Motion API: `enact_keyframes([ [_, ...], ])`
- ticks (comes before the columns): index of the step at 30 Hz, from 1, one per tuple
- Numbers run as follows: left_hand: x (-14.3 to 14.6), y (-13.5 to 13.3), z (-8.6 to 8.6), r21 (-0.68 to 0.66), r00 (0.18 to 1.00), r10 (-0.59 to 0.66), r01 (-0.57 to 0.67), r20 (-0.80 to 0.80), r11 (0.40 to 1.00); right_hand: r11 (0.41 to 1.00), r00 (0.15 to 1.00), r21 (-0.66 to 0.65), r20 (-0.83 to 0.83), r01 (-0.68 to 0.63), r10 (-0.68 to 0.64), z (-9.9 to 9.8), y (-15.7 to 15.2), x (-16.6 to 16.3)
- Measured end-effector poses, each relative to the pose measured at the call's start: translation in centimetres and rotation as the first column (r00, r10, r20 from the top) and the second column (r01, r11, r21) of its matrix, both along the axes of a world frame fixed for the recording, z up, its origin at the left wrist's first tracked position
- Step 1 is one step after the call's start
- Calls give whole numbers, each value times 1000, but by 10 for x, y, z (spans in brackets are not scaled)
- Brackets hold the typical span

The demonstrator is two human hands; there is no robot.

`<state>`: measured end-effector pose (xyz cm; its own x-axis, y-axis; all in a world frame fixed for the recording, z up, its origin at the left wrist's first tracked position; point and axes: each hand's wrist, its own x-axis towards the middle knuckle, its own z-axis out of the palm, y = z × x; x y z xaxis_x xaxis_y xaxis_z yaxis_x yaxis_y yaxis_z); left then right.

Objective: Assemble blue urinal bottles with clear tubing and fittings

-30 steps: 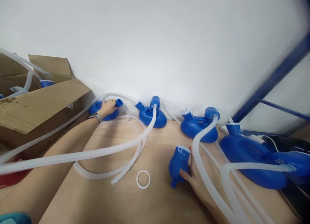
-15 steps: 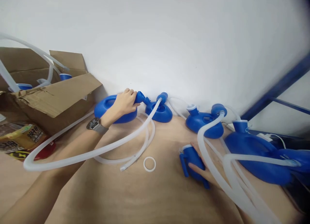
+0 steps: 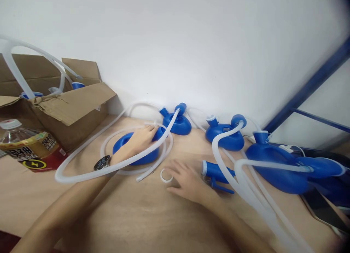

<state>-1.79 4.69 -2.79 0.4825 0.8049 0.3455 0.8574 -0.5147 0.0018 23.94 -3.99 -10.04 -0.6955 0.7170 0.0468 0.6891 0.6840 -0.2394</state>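
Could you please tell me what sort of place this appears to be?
Probably a small assembly or packing bench: identical blue plastic vessels with white hoses lie on a wooden table, the left hand gripping one; an open cardboard box holds more; a blue metal rack frame stands alongside.

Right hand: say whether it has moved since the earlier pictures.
Yes. The right hand has gone left, off the blue spout, to the white ring on the table. The left hand grips a blue flask.

Only a sign is legible
A black lightning bolt marks the yellow label (image 3: 33,162) of the bottle (image 3: 16,138); its characters blur.
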Motion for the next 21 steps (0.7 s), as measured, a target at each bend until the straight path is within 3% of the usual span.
enact_keyframes([
  [4, -4, -7, -4, -19, 995, -97, 97, -28, 995, 997, 997, -75, -73, 2, -8, -8, 18, -23],
  [7, -18, -5, 1, -26, 992, -118, 117, -35, 993, 989, 956, -114, -265, 95, -122, -6, 39, -16],
  [11, -45, 11, 4, -127, 997, -52, 43, -65, 991, 932, 690, -216, -627, 292, -361, 7, 69, -12],
  [13, -54, 19, 2, -221, 997, -56, 42, -57, 974, 934, 633, -229, -689, 273, -354, 12, 81, -21],
  [21, -55, 26, 0, -325, 996, -53, 73, 72, 943, 983, 634, -153, -752, 98, -180, 11, 104, -64],
])
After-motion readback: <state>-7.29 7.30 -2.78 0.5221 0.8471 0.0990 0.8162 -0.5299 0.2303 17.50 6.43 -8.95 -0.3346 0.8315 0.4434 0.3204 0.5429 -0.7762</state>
